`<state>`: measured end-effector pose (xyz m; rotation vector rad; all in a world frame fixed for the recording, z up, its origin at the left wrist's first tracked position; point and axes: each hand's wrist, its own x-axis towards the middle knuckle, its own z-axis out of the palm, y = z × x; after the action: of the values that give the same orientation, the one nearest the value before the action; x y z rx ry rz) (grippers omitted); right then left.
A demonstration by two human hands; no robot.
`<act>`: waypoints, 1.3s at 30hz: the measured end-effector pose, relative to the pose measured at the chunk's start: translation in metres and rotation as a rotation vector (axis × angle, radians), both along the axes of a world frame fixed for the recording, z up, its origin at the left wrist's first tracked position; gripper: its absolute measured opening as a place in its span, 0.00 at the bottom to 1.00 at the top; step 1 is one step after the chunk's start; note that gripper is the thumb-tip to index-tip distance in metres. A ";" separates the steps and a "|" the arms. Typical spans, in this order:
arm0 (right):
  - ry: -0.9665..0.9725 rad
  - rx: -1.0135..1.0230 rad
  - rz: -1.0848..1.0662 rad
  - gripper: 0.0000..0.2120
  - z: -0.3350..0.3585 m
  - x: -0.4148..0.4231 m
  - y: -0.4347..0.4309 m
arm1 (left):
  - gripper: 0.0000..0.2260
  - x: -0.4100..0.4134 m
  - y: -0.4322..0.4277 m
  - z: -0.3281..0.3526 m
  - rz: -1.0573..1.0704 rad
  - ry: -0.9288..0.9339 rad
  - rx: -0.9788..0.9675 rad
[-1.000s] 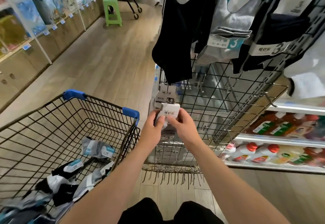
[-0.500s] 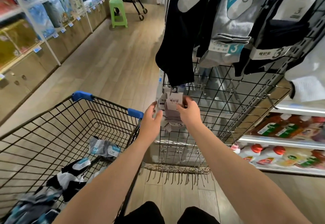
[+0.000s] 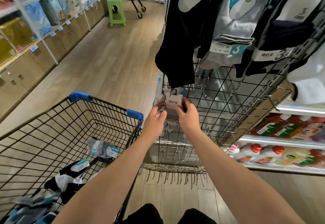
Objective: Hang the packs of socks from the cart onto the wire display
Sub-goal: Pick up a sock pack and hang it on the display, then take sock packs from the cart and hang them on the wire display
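Black wire grid display (image 3: 219,118), bare pegs jutting. Black wire shopping cart with blue corners (image 3: 80,97) left of display, loose sock packs (image 3: 103,148) inside. Grey sock pack with white card header (image 3: 173,103) at display's left edge. Left hand (image 3: 154,120), right hand (image 3: 189,116) pinch pack's sides. Likely light, floppy; stiff header looks like best hold

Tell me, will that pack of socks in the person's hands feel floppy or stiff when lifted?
Likely both: the pack of socks has a flat card top that looks stiff, while the grey fabric below hangs loose, so probably floppy. It seems light: the left hand and right hand merely pinch it.
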<state>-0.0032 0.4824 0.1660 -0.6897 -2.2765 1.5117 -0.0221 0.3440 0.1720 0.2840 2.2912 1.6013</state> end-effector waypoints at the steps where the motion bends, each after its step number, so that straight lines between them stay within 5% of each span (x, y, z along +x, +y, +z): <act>1: -0.001 0.019 0.017 0.20 0.002 -0.003 0.000 | 0.17 -0.002 0.002 0.000 0.002 -0.005 0.009; 8: -0.041 0.046 0.036 0.20 0.003 -0.016 -0.003 | 0.09 -0.007 0.007 0.007 0.061 -0.049 0.059; 25: -0.126 -0.048 -0.189 0.17 0.016 0.014 -0.024 | 0.18 0.009 -0.007 0.032 0.053 -0.080 -0.004; 28: -0.109 0.004 -0.081 0.11 0.024 0.045 -0.047 | 0.17 0.029 -0.033 0.040 0.106 -0.041 -0.091; 34: -0.374 -0.016 0.434 0.09 0.044 0.084 -0.110 | 0.08 0.085 -0.125 0.024 0.328 -0.101 -0.206; 39: -0.488 -0.072 0.623 0.07 0.032 0.070 -0.187 | 0.09 0.123 -0.208 -0.022 0.540 -0.342 -0.244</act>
<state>0.0664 0.2953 0.1982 -0.4099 -3.0197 1.8498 0.1006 0.1359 0.1497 -0.6686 2.3613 1.4152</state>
